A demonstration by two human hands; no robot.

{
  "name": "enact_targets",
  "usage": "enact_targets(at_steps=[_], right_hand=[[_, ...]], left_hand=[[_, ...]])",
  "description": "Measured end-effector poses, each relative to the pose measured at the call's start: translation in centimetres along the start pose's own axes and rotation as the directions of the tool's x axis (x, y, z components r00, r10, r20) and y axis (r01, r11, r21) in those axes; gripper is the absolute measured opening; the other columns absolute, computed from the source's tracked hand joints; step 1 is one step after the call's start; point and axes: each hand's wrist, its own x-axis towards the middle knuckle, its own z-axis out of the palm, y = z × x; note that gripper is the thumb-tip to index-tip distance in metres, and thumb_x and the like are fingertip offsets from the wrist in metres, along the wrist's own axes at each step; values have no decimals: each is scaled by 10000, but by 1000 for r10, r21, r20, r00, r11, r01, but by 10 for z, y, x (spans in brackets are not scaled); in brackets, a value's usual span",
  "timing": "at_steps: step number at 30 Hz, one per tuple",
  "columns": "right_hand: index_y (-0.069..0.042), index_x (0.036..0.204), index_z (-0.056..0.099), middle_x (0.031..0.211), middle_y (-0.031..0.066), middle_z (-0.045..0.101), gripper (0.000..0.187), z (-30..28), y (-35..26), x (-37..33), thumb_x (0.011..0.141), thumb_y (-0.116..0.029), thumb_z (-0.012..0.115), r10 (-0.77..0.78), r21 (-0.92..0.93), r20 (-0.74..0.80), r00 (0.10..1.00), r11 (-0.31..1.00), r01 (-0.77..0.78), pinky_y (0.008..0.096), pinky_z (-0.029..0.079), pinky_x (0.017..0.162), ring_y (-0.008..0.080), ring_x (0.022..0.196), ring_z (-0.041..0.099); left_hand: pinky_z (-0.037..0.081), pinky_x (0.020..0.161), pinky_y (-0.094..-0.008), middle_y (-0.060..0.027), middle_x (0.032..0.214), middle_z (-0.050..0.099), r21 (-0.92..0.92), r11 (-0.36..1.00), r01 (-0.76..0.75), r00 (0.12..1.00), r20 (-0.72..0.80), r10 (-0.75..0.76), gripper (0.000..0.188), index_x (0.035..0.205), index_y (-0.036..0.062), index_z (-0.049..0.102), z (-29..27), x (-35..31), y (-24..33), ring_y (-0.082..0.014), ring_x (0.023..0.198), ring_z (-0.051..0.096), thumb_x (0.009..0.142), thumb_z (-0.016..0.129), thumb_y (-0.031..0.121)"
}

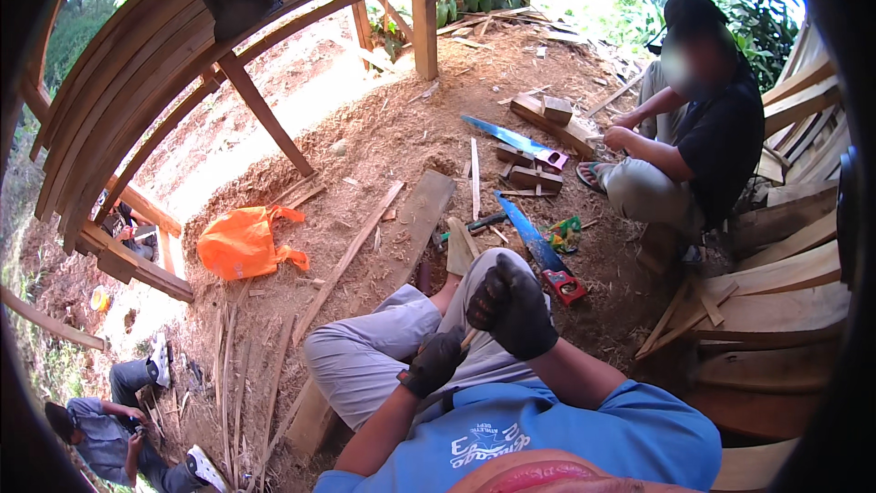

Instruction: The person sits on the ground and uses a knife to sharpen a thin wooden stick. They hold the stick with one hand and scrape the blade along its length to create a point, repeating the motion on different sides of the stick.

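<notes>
I sit cross-legged in grey trousers, both hands in dark work gloves. My left hand [436, 363] is closed on a thin pale wooden stick [469, 339], which shows as a short length beside my thumb. Above and to the right, my right hand [513, 307] is a fist in front of my raised knee; whatever it grips, if anything, is hidden. Just beyond that fist lies a hand saw [534, 236] with a blue blade and red handle. A narrow board [461, 246] stands by my foot, near a dark-handled tool [484, 223].
A second blue saw [507, 139], wooden hand planes [531, 179] and a colourful packet [564, 234] lie ahead. A co-worker [703, 119] sits at right by stacked planks [776, 306]. Left are an orange bag [239, 242], long strips [351, 260] and another seated person [105, 443].
</notes>
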Motion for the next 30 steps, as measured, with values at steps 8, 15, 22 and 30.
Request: enact_targets(at_steps=[8, 15, 22, 30], right_hand=[[-176, 695, 392, 596, -13, 304, 525, -12, 27, 1, 1148, -442, 390, -22, -106, -110, 994, 994, 11, 347, 313, 528, 171, 520, 321], [-176, 708, 424, 604, -35, 319, 473, 7, -6, -13, 1136, -364, 495, -98, -84, 87, 991, 991, 105, 316, 307, 500, 138, 496, 332], [-177, 804, 445, 612, -42, 331, 429, -3, -10, -1, 1102, -452, 584, -200, -70, 103, 974, 976, 208, 301, 283, 472, 108, 496, 326], [-190, 725, 395, 585, -25, 237, 495, -2, 16, 1, 1138, -445, 492, -92, -131, -132, 987, 989, 74, 315, 283, 485, 127, 493, 290]], left_hand=[[520, 846, -543, -215, 1048, 692, -26, 999, -24, 992, 122, 27, 404, 1313, 31, 585, -14, 32, 9, -452, 981, 663, 938, 720, 98], [496, 708, -559, -222, 894, 657, -32, 999, -16, 997, 71, 18, 259, 1239, 39, 570, -9, 22, 9, -451, 835, 652, 995, 636, 93], [467, 660, -581, -225, 818, 642, 19, 990, 140, 981, 131, -142, 149, 1106, 47, 581, -17, 36, 14, -485, 763, 626, 1085, 513, 178], [495, 746, -530, -179, 974, 665, -106, 994, 29, 995, 100, -18, 287, 1241, 36, 617, -1, 38, 7, -391, 882, 648, 963, 674, 77]])
